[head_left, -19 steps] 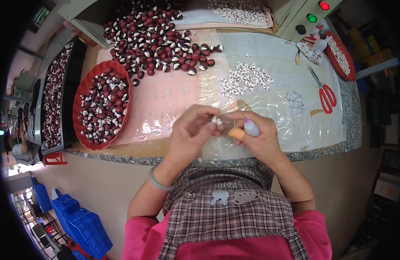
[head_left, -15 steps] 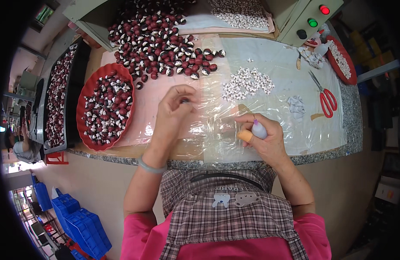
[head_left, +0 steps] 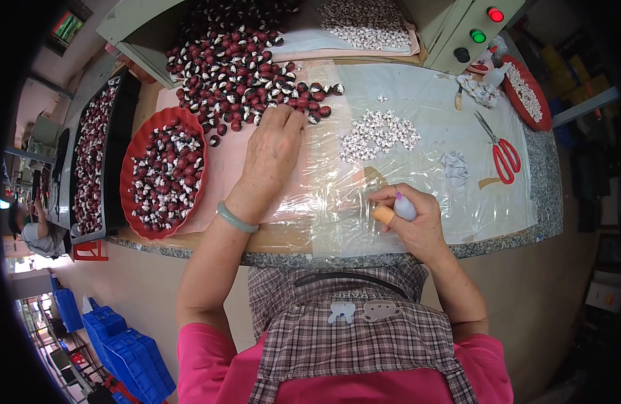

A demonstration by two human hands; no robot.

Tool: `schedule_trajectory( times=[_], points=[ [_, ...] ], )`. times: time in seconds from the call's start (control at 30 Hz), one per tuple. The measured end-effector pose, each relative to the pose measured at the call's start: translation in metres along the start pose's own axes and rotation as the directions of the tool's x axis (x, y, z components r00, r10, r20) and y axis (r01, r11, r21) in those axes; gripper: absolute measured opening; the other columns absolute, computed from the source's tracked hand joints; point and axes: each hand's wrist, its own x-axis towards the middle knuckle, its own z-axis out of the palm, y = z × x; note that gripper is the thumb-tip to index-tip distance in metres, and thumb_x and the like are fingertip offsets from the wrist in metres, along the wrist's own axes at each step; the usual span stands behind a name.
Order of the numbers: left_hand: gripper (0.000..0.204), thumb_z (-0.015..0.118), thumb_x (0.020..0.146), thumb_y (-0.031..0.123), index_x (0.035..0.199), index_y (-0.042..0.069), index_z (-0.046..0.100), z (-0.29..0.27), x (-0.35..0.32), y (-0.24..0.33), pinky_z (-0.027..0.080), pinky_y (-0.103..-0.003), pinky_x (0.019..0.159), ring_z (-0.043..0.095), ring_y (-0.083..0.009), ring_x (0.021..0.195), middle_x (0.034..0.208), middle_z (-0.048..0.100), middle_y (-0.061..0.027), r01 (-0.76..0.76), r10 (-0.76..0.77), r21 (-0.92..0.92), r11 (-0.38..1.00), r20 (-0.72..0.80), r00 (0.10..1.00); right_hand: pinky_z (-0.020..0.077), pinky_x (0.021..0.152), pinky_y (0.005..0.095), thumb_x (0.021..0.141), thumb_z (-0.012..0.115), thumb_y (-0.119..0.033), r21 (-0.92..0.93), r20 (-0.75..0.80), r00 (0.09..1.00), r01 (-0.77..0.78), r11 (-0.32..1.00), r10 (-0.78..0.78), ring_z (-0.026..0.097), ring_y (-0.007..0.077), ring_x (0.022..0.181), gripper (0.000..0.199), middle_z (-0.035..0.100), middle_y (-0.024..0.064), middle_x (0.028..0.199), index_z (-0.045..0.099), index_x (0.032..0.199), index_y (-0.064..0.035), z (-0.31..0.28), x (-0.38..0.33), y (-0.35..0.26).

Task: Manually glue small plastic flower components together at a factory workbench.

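Left hand (head_left: 273,145) is stretched out flat-ish, fingers down on the near edge of the big pile (head_left: 240,74) of dark red pieces with white bits, looks like it's touching one or two but you can't tell if it's actually pinched anything. Going from the left: a long black tray (head_left: 88,161) packed with the same pieces, then a red oval dish (head_left: 132,158) that's pretty much full of them. Far side, the pile is still huge, so my guess is there's loads left to get through. Middle of the plastic sheet (head_left: 418,114) sits a smaller heap of white bits (head_left: 378,131), and another batch farther back. Right hand (head_left: 411,215) is near the table edge, curled shut around a small pale bottle (head_left: 403,207), with an orange cot (head_left: 384,214) on one fingertip. Farther right are red scissors (head_left: 502,151) and another red dish (head_left: 526,91) with white bits. So roughly: a tray and a dish filled, most of the pile untouched.
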Motion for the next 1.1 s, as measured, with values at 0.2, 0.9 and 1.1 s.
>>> schedule_trajectory(
  times=[0.2,0.9,1.1],
  points=[
    [0.018,0.061,0.075,-0.004,0.093,0.001,0.060,-0.007,-0.011,0.005,0.049,-0.036,0.069,0.058,-0.0281,0.080,0.093,0.054,-0.0129,0.120,-0.106,-0.191,0.974,0.079,0.991,0.0452,0.063,0.0210,0.082,0.069,-0.007,0.084,-0.031,0.999,-0.033,0.996,0.036,0.055,0.0064,0.076,0.036,0.060,0.0021,0.083,0.050,0.113,-0.0055,-0.008,-0.001,0.001],
    [0.030,0.057,0.091,0.006,0.119,-0.006,0.058,-0.042,-0.055,0.072,0.046,-0.017,0.068,0.059,-0.0103,0.085,0.103,0.064,-0.0113,0.611,-0.175,-0.658,-0.440,0.731,0.660,0.0429,0.045,0.0187,0.082,0.071,-0.006,0.368,-0.263,0.964,0.130,0.920,-0.031,0.059,0.0116,0.058,0.035,0.065,0.0118,0.090,0.051,0.111,-0.0017,-0.012,-0.001,-0.007],
    [0.030,0.059,0.090,0.007,0.117,-0.005,0.059,-0.037,-0.064,0.079,0.042,-0.017,0.062,0.057,-0.0110,0.078,0.100,0.064,-0.0126,0.592,-0.178,-0.633,-0.498,0.743,0.645,0.0446,0.049,0.0178,0.082,0.070,-0.004,0.168,-0.270,0.961,0.111,0.980,-0.062,0.061,0.0089,0.066,0.040,0.065,0.0099,0.093,0.052,0.118,-0.0007,-0.008,-0.011,-0.022]
  ],
)
